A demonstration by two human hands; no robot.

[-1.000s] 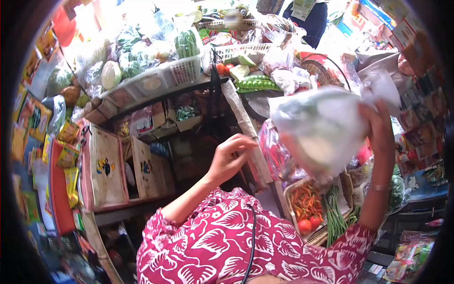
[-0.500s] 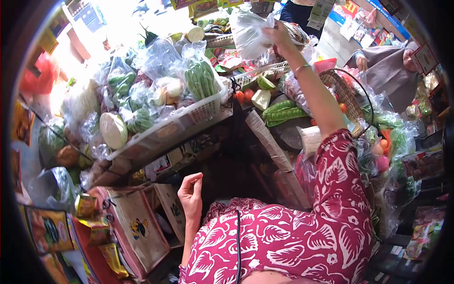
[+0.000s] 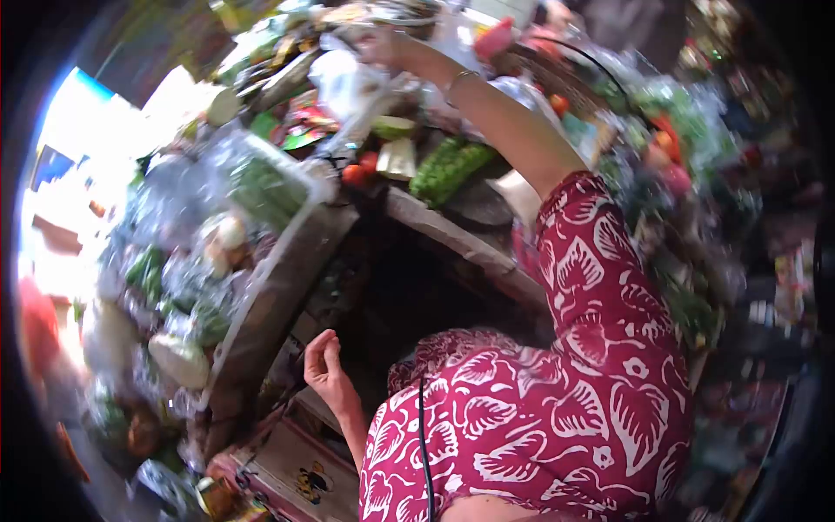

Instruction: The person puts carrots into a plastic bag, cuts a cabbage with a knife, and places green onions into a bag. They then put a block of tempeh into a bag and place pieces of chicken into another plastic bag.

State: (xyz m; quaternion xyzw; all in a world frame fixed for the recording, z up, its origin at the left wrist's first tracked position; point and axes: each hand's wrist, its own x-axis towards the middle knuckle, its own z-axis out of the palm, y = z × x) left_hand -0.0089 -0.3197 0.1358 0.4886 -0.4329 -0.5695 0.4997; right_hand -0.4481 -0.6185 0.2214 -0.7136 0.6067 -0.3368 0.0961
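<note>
My right hand (image 3: 378, 48), blurred, is stretched out at the top of the view and grips a white plastic bag (image 3: 348, 83). What the bag contains cannot be made out. Below it lie red tomatoes (image 3: 359, 172), a cut pale green vegetable (image 3: 397, 160) and long bumpy green gourds (image 3: 448, 171). My left hand (image 3: 326, 370) is held low in front of my body with its fingers curled in to the thumb. Nothing shows in it.
To the left, a white plastic crate (image 3: 270, 248) is heaped with bagged vegetables. A woven basket (image 3: 557, 70) and more bagged produce (image 3: 687, 113) are at the right. A pink-edged box (image 3: 296, 461) stands low on the left, below the dark gap.
The view has swung, so the stall appears shifted and tilted. My right hand, still holding the white bag, has come lower over the produce. My left hand stays closed near my body.
</note>
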